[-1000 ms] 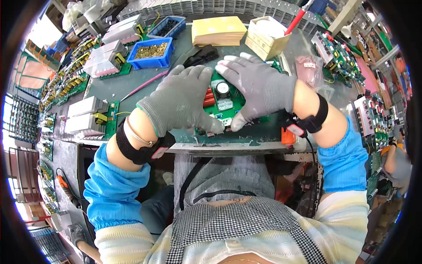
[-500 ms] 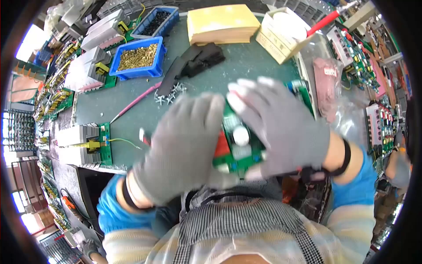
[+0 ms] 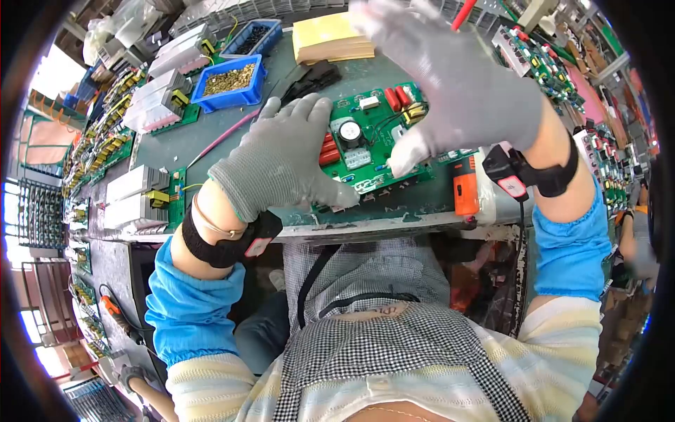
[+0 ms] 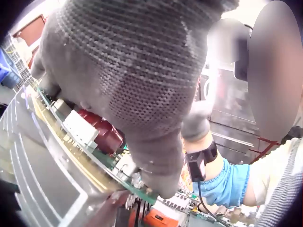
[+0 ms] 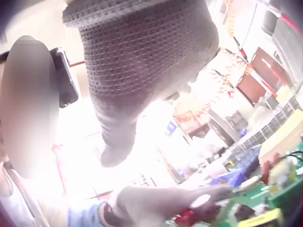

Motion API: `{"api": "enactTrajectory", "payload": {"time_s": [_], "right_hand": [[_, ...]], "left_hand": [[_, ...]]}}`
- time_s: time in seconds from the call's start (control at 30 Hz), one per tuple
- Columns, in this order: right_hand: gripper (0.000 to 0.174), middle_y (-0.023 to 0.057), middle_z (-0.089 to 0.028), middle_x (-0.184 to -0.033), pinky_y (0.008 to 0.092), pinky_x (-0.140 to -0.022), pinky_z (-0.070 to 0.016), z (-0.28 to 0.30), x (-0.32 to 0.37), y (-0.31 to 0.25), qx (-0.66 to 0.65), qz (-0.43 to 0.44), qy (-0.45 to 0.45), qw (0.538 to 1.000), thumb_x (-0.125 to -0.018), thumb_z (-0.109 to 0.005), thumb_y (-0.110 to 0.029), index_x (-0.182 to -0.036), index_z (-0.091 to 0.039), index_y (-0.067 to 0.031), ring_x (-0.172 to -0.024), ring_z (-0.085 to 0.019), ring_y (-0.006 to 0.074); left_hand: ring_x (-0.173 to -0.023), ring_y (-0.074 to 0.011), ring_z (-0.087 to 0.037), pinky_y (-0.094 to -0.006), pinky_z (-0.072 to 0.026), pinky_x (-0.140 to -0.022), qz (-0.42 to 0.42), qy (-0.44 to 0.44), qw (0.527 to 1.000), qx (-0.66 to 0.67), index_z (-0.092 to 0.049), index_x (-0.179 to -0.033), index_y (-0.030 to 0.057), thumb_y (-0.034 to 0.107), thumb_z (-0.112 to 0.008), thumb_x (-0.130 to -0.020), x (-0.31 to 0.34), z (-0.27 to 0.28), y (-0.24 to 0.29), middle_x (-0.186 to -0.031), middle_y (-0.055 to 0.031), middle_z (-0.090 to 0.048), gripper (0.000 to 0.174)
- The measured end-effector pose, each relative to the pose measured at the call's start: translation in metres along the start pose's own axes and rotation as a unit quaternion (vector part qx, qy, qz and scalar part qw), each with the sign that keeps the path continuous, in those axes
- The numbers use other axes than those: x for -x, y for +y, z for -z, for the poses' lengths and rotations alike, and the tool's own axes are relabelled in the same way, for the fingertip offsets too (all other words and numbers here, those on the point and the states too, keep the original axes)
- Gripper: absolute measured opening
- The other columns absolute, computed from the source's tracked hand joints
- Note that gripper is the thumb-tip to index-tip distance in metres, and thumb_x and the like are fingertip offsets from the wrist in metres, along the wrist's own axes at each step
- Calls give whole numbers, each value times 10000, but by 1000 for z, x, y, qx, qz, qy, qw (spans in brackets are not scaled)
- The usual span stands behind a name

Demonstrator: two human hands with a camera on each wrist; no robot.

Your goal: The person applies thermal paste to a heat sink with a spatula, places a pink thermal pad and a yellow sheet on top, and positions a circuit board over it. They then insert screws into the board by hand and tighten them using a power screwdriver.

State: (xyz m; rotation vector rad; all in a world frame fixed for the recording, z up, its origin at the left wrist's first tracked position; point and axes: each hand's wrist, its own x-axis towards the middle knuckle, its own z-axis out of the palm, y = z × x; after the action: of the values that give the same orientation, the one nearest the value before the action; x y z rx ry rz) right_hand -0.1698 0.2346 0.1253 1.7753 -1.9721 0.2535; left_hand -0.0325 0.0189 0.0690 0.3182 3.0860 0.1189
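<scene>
A green circuit board point(image 3: 378, 149) lies near the table's front edge, with red parts and a round white-topped part on it. My gloved left hand point(image 3: 285, 151) grips its left end, thumb at the near edge and fingers toward the far edge. In the left wrist view that hand point(image 4: 128, 75) arches over the board's white and dark red parts. My gloved right hand point(image 3: 467, 84) is raised over the board's right end, fingers spread and holding nothing. It hides part of the board. In the right wrist view the right hand point(image 5: 147, 61) hangs above the board.
Behind the board are a black strip point(image 3: 316, 79), a yellow stack point(image 3: 334, 43) and a blue bin point(image 3: 228, 100) of brass-coloured pieces. A pink stick-like tool point(image 3: 223, 145) lies left. Boards with heat sinks point(image 3: 133, 186) line the left side. An orange tool point(image 3: 465, 188) lies right.
Both hands held the board a second ago, and half a second ago they had it closer to the body. Now the right hand has left it, moving up and right; the left stays on.
</scene>
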Motion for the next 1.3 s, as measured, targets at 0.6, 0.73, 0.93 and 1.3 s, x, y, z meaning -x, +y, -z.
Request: {"api": "enactTrajectory", "payload": {"time_s": [0.6,0.73,0.93,1.3], "right_hand": [[1248,283,-345,-1557,516,-1230,-201,-27,8,-23,-71,-18,-176,982,-647,-786,-697,-1501,-314,82,-1459,-329,429],[1210,264,-371,-1542,526,-1223,-202,-42,17,-23,-86,-17,-204,975,-659,-786,-669,-1493,-335,82,-1451,-339,420],[1176,242,-380,-1546,482,-1224,-221,-50,25,-31,-78,-15,-220,972,-665,-763,-671,-1482,-371,78,-1448,-357,378],[1222,257,-408,-1521,473,-1183,-260,-54,21,-31,-61,-10,-232,971,-650,-737,-720,-1478,-362,96,-1398,-408,388]], "left_hand": [[-1291,-390,-509,-452,-345,-1142,14,-36,999,21,-387,-1393,-112,707,-773,-622,-1,7,5,-1361,-248,-529,1189],[-1230,-453,-530,-491,-448,-1038,12,-45,999,21,-371,-1438,-61,694,-837,-568,-4,10,7,-1369,-266,-522,1243],[-1247,-455,-518,-471,-424,-1075,-13,17,998,58,-364,-1429,-94,676,-820,-582,5,2,11,-1351,-282,-518,1232],[-1310,-439,-475,-484,-399,-1110,-30,88,993,72,-368,-1440,-68,660,-840,-572,7,-20,-3,-1426,-266,-470,1228]]}}
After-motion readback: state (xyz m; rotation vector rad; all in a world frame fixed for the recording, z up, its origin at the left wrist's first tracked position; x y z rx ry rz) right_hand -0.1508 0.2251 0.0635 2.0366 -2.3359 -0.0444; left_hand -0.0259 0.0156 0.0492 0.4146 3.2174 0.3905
